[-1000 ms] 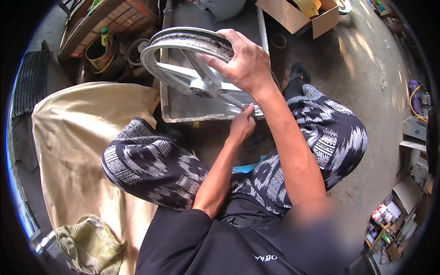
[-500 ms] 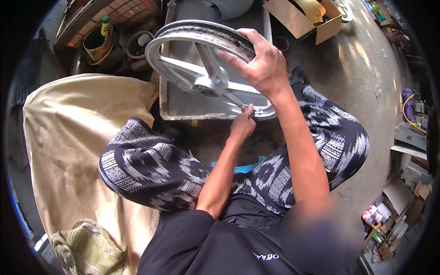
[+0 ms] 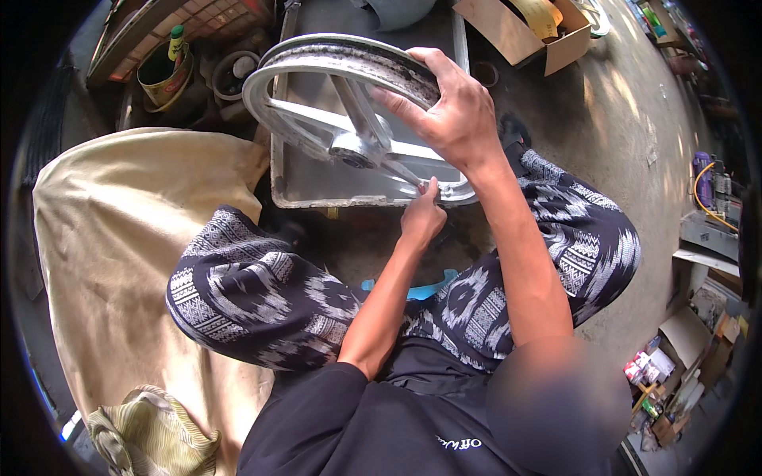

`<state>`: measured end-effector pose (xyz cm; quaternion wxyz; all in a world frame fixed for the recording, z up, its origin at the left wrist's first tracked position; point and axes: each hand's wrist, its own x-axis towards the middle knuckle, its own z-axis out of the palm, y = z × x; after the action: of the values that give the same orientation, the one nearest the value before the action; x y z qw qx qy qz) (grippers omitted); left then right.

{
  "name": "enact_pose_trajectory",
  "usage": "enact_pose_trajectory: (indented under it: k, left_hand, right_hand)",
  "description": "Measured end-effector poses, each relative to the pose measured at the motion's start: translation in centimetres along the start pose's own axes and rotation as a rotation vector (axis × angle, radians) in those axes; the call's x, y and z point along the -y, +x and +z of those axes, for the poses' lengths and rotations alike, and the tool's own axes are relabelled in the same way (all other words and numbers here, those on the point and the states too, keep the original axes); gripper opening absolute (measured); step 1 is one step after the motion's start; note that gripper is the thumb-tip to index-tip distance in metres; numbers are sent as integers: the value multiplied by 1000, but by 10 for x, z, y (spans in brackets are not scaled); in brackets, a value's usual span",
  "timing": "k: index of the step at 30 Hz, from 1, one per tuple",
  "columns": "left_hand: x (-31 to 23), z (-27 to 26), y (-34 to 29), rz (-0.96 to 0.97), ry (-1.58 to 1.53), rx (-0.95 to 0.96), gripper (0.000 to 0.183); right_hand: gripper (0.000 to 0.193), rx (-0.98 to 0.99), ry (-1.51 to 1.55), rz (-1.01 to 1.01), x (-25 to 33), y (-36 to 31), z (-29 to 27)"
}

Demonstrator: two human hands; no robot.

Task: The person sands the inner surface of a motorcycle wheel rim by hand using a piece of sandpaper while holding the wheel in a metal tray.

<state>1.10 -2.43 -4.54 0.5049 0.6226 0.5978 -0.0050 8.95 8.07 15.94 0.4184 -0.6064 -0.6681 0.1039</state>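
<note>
My right hand [image 3: 452,111] grips the top of the rim of a silver cast wheel [image 3: 317,119] with dirty flanges and flat spokes. The wheel stands tilted over a shallow grey metal tray [image 3: 317,194] on the floor. My left hand [image 3: 421,216] reaches up between my knees, its fingertips pinched at the end of a spoke by the lower rim. What lies between those fingers is too small to make out. I sit low, with patterned trousers [image 3: 262,293] on both legs.
A beige cloth [image 3: 119,254] covers the ground at my left, with a crumpled green rag [image 3: 151,436] at its near end. A can holding a bottle [image 3: 167,71] and round parts stand at the back left. An open cardboard box [image 3: 524,32] sits behind the tray. Boxes line the right edge.
My right hand has kept its grip while the wheel shifted slightly toward me and to the right. My left hand has stayed at the same spoke end.
</note>
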Motion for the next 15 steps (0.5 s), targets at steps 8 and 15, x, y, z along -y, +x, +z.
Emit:
enact_pose_trajectory:
  k: [8,15]
  left_hand:
    - [-11,-2,-14,-1,1,-39,70]
    - [-16,-4,-10,-37,33,19,73]
  right_hand:
    - [63,16,13,49,-4,-2,-1]
    - [65,18,14,-34,6,-5,0]
